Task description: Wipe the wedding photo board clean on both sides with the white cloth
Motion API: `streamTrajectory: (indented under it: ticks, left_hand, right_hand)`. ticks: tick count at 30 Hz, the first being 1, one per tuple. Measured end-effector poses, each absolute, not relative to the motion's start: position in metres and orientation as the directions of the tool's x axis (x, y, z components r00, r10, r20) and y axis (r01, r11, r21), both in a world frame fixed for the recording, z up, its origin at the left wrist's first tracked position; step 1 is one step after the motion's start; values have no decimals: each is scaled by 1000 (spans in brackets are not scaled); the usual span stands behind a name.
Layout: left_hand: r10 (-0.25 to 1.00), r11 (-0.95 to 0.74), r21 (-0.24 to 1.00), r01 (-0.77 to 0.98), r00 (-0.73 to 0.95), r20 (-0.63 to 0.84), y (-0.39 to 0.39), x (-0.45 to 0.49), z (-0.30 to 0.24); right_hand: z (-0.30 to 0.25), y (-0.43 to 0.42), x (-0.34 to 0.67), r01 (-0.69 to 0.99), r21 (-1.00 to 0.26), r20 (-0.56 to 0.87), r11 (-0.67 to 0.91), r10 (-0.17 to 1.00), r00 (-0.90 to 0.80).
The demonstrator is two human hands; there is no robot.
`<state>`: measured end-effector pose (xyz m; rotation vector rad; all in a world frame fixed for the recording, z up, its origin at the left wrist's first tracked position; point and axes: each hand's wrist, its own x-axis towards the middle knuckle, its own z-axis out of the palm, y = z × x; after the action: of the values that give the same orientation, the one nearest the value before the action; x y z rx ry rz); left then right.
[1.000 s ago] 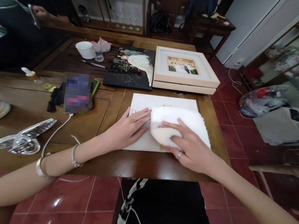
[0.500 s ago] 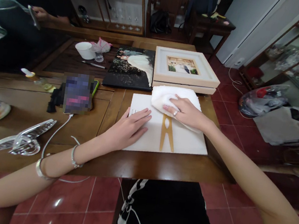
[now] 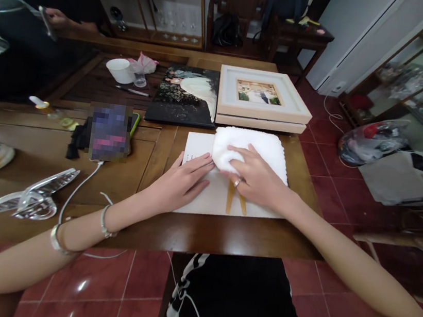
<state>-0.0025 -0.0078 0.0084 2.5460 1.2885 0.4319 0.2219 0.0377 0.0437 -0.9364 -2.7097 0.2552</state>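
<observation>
My right hand (image 3: 253,177) is closed on a fluffy white cloth (image 3: 267,150), bunching its near edge. Under the cloth lies a flat white board (image 3: 206,199) with small dark print at its left. A tan, A-shaped mark (image 3: 230,200) shows on the board below my right hand; its upper part is covered by the hand and cloth. My left hand (image 3: 182,183) rests flat on the board's left side, fingers stretched out, the fingertips beside the cloth's left edge.
Behind the board lie a dark photo panel (image 3: 188,95) and a pale wooden picture frame (image 3: 264,111) stacked on another. To the left are a phone (image 3: 109,132) on a cable, a dropper bottle (image 3: 55,114), a white cup (image 3: 120,70) and a silver ornament (image 3: 37,195). Another person's hand (image 3: 58,19) is far left.
My right hand has moved toward me, drawing the bunched cloth nearer and hiding the top of the tan mark. My left hand stays in place.
</observation>
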Motion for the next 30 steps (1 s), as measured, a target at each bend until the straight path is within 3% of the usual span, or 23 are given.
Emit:
streamTrajectory:
  ticks: [8, 21, 30]
  left_hand:
    - [794, -597, 372, 710, 588, 152, -7, -2, 10]
    - [794, -588, 363, 723, 602, 86, -6, -7, 9]
    - [832, -541, 385, 747, 542, 117, -6, -6, 8]
  right_hand:
    - [46, -23, 232, 468, -267, 173, 842, 520, -836]
    - [56, -57, 246, 225, -424, 83, 877, 285, -955]
    - [50, -45, 246, 272, -400, 225, 875, 382, -896]
